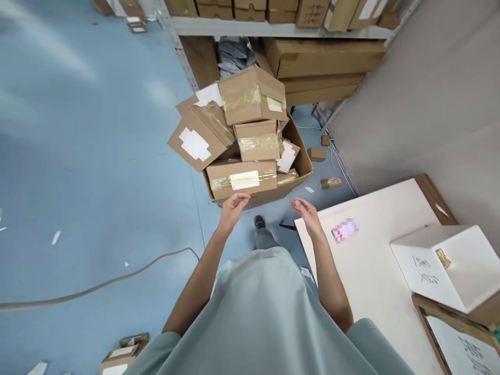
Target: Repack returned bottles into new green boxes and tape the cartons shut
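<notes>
My left hand is held out with nothing in it, its fingers stretched forward and loosely together. Its fingertips overlap the lower edge of a taped carton with a white label; whether they touch cannot be told. My right hand hovers by the table's left corner, also holding nothing, its fingers loosely bent. In front of me stands a large open cardboard box heaped with several taped cartons. A tilted carton hangs over its left side, and a bigger carton lies on top.
Behind the box, a metal shelf holds several cartons. At right, a white table bears a blurred pink phone-like item and a white box. A cable crosses the blue floor. Small boxes lie near the wall.
</notes>
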Action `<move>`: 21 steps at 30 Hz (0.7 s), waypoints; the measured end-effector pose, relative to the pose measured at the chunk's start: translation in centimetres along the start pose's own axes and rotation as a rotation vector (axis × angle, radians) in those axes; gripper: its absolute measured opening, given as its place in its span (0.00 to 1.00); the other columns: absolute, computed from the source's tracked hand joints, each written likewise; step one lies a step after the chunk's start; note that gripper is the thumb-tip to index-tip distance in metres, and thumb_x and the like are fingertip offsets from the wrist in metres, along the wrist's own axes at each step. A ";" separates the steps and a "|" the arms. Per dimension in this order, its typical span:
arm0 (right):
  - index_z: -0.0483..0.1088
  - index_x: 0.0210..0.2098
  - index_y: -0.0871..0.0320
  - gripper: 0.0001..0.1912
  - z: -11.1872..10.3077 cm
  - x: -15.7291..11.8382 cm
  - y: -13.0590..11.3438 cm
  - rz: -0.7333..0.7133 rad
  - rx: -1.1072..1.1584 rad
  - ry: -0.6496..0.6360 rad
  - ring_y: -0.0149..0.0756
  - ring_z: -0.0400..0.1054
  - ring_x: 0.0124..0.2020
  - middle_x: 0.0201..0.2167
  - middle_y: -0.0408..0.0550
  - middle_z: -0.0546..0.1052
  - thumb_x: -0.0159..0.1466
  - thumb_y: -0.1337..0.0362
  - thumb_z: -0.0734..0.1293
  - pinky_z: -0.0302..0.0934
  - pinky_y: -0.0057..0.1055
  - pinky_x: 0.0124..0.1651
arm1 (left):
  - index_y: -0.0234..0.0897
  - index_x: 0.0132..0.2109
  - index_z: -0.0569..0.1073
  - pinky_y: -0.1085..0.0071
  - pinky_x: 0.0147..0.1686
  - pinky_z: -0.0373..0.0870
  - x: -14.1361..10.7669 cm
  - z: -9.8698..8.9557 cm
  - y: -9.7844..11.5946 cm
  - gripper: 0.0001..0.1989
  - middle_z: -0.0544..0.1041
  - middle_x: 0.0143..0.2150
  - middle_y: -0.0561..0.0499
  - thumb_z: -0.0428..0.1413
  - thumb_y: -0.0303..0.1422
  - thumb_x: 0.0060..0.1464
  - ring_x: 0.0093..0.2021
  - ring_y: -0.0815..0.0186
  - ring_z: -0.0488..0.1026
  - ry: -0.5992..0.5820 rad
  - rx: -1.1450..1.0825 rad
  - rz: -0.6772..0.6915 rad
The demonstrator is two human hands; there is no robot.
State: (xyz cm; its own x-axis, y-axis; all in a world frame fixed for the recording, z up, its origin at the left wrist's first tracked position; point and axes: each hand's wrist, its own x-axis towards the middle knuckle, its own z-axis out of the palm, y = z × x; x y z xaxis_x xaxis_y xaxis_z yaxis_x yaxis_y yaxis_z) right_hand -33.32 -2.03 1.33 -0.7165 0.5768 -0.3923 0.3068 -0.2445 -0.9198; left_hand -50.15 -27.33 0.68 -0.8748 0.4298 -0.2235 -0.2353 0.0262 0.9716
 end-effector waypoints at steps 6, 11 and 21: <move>0.84 0.52 0.49 0.30 6.1 9.7 -6.2 -0.107 -0.007 -0.104 0.55 0.82 0.62 0.56 0.53 0.89 0.62 0.36 0.81 0.71 0.55 0.72 | 0.41 0.52 0.81 0.48 0.73 0.73 8.5 -4.8 6.7 0.20 0.86 0.60 0.40 0.68 0.50 0.63 0.66 0.48 0.82 0.182 0.071 0.185; 0.84 0.54 0.50 0.31 11.7 16.6 -12.4 -0.294 -0.040 -0.085 0.55 0.79 0.66 0.59 0.54 0.87 0.65 0.35 0.79 0.70 0.53 0.75 | 0.41 0.63 0.78 0.48 0.77 0.69 20.0 -6.0 11.2 0.29 0.80 0.68 0.38 0.68 0.52 0.64 0.72 0.46 0.77 0.246 0.139 0.312; 0.64 0.80 0.51 0.49 22.9 24.8 -20.7 -0.644 -0.434 0.075 0.56 0.55 0.85 0.82 0.58 0.65 0.72 0.28 0.68 0.48 0.59 0.87 | 0.34 0.77 0.68 0.42 0.80 0.61 38.1 -6.5 14.4 0.49 0.74 0.76 0.27 0.71 0.59 0.62 0.78 0.39 0.71 0.250 0.170 0.133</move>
State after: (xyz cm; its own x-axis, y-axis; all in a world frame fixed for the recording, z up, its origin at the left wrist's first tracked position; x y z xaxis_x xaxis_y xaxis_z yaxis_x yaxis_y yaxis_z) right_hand -71.73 -0.54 10.59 -0.7971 0.5564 0.2344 0.0733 0.4746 -0.8772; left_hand -89.59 -16.46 5.65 -0.9751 0.2048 -0.0853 -0.0561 0.1442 0.9880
